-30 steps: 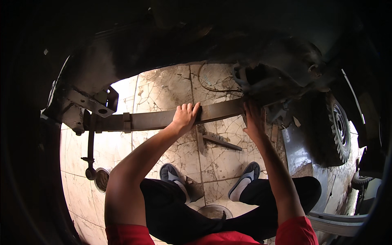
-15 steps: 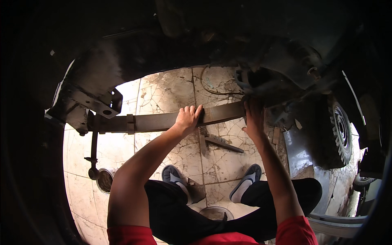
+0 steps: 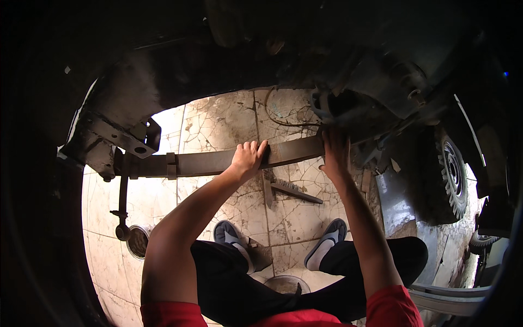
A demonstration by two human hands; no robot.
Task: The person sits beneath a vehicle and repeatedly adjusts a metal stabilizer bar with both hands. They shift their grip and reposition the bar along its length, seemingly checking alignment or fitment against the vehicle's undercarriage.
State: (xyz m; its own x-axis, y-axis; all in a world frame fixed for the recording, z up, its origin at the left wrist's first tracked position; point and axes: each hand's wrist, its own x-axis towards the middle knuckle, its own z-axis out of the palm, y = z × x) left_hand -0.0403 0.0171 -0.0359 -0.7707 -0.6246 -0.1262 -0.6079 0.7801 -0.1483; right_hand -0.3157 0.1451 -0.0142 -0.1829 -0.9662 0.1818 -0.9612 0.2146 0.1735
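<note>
Leaf spring point(image 3: 218, 162) long axis runs left-right, overhead. Left hand point(image 3: 248, 158) wrapped over mid-span; right hand point(image 3: 335, 155) gripping right end near axle point(image 3: 348, 106).

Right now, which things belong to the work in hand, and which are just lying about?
In hand: leaf spring, left hand, right hand, frame bracket.
Lying about: metal pieces on the floor, wheel, floor drain.

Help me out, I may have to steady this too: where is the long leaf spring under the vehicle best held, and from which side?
Probably on the bare flat stretch of the leaf spring, between its clamp band and the axle end, from below with the fingers curled over the edge. There the left hand and right hand grip it.
</note>
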